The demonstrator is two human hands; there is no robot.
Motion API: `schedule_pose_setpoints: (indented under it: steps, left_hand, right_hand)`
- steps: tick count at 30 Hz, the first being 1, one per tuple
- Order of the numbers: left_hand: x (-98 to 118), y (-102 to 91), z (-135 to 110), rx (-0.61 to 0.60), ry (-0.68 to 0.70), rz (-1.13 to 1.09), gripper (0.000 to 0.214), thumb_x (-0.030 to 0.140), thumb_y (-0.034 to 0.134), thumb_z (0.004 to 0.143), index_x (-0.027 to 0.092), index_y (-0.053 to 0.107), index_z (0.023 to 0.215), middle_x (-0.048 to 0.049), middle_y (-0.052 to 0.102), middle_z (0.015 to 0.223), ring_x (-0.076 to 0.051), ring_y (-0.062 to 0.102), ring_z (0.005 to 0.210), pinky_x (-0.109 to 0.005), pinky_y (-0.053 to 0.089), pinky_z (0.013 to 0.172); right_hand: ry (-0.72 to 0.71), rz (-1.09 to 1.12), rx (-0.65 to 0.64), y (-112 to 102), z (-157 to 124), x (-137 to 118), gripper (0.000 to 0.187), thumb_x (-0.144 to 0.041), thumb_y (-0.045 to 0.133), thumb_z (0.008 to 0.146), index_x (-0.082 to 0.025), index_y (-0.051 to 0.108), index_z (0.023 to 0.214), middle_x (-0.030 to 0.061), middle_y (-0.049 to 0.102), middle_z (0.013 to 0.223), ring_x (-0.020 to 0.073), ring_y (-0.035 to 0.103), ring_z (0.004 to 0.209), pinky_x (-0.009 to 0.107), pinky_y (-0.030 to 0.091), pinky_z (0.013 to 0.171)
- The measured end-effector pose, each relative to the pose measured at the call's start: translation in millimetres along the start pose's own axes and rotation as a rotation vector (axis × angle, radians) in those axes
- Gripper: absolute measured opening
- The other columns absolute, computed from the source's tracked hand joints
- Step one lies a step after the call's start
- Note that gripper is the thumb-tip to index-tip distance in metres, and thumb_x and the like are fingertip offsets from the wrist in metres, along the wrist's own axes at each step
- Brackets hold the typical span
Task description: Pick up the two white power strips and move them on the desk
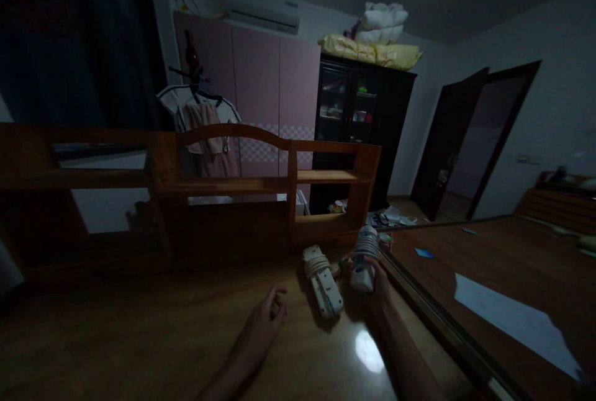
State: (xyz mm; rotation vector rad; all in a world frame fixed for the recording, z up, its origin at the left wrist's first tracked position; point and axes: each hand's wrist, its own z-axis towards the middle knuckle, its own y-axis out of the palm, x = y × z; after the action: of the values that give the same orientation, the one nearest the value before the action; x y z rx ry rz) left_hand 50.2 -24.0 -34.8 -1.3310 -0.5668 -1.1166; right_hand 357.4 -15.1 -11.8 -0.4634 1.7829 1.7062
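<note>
Room: a dim bedroom seen from the head camera, with pink wardrobe doors [261, 97], a dark glass-fronted cabinet [358, 121], an air conditioner [261, 4] high on the wall and a door ajar at the right.
Surface: a glossy wooden table [139, 333] with a low wooden shelf rack [261, 184] along its back edge.
Right hand [375, 286]: fingers clamped round a small white bottle [364, 258] with a blue label, held upright near the table's right edge.
Left hand [267, 314]: resting on the table, fingers loosely curled together, holding nothing.
Power strip [323, 280]: white, its cord wound round the far end; it lies flat between the two hands, long axis running away from the person and slightly tilted.
Key relation: the strip sits just beside the right hand and a little further from the left; its near end points towards the gap between the forearms.
Bottle's look: pale, ribbed towards the top; the print is too dark to read.
</note>
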Motion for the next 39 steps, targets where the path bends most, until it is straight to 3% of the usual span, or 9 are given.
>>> schedule_pose_setpoints:
  steps: [9,16,20,28,39]
  left_hand:
    - [2,-2.5,-3,-0.021,0.015,0.029,0.035,0.039,0.038,0.086,0.02,0.052,0.112,-0.0013,0.059,0.079,-0.014,0.056,0.066,-0.024,0.042,0.062]
    - [6,-4.6,-5,-0.038,0.043,0.063,0.03,0.037,0.037,0.088,0.023,0.053,0.109,-0.0004,0.061,0.078,-0.014,0.057,0.067,-0.024,0.041,0.064]
    - [7,-5.5,-5,-0.041,0.049,0.079,0.03,0.037,0.038,0.088,0.022,0.053,0.109,-0.0004,0.061,0.078,-0.014,0.057,0.067,-0.024,0.04,0.064]
    - [9,-5.5,-5,-0.053,0.05,0.087,0.034,0.039,0.037,0.087,0.021,0.053,0.112,-0.0012,0.062,0.078,-0.015,0.057,0.068,-0.025,0.041,0.064]
    - [12,-6.4,-7,-0.056,0.052,0.091,0.031,0.037,0.038,0.087,0.022,0.054,0.109,-0.0002,0.062,0.077,-0.015,0.058,0.069,-0.024,0.041,0.064]
  right_hand:
    - [0.025,0.069,0.038,-2,-1,1,0.025,-0.037,0.063,0.082,-0.016,0.057,0.094,0.0036,0.067,0.077,0.0181,0.066,0.063,0.029,0.058,0.055]
    - [-0.036,0.13,0.07,-10,-5,-2,0.03,-0.043,0.065,0.081,-0.017,0.058,0.095,0.0025,0.068,0.078,0.0168,0.066,0.063,0.027,0.057,0.056]
    - [-0.081,0.145,0.066,-12,-3,-7,0.027,-0.043,0.062,0.083,-0.018,0.058,0.094,0.0014,0.068,0.079,0.0165,0.065,0.066,0.028,0.057,0.059]
    - [-0.103,0.186,0.046,-11,-4,-11,0.038,-0.055,0.057,0.085,-0.018,0.059,0.094,0.0032,0.068,0.085,0.0188,0.066,0.077,0.034,0.057,0.072]
    - [-0.043,0.17,-0.016,1,-11,-8,0.049,-0.061,0.057,0.081,-0.017,0.059,0.103,0.0072,0.068,0.093,0.0206,0.067,0.077,0.034,0.058,0.068]
